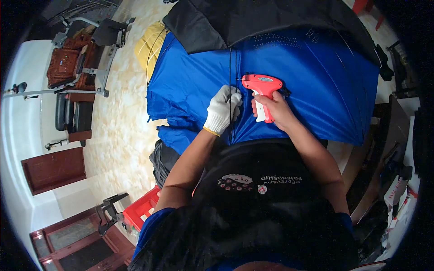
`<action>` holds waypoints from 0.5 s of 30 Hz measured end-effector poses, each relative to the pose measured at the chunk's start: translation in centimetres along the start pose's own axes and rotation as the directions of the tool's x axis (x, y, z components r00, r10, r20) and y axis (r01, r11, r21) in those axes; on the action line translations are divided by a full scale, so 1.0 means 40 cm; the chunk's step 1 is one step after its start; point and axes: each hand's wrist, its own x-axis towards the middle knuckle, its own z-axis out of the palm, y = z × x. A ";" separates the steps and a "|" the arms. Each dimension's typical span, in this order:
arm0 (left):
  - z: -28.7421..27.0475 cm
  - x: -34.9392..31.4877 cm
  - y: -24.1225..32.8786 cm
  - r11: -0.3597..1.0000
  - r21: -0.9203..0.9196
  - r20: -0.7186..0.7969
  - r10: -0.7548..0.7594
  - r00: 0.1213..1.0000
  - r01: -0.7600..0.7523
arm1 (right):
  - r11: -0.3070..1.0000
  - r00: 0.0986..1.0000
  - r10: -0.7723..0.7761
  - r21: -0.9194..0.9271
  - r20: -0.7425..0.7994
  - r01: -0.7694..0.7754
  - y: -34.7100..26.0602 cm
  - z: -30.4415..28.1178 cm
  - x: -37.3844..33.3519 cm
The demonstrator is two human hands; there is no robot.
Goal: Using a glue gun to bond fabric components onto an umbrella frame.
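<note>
A blue umbrella [194, 77] is spread in front of me, its thin dark ribs [230, 67] running across the cloth. My left hand [220, 110], in a white knitted glove with a yellow cuff edge, is closed at the ribs near the middle, pinching a rib or the cloth beside it; the fingertips are partly hidden. Bare, my right hand [278, 110] grips a red tagging gun [266, 86] with a white trigger. The gun's needle points left, above my gloved fingers, close to the ribs.
Black cloth [280, 18] covers the far part of the blue umbrella. Yellow cloth [151, 45] lies at its far left. A red plastic crate [141, 207] stands at lower left, near a door [81, 244]. Exercise equipment [101, 58] is farther left. Cluttered shelving [393, 180] stands on the right.
</note>
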 end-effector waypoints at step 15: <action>0.027 0.007 0.030 0.999 0.008 0.100 0.052 0.994 -0.053 | 1.000 0.999 0.027 -0.004 0.029 -0.027 -0.014 -0.005 0.000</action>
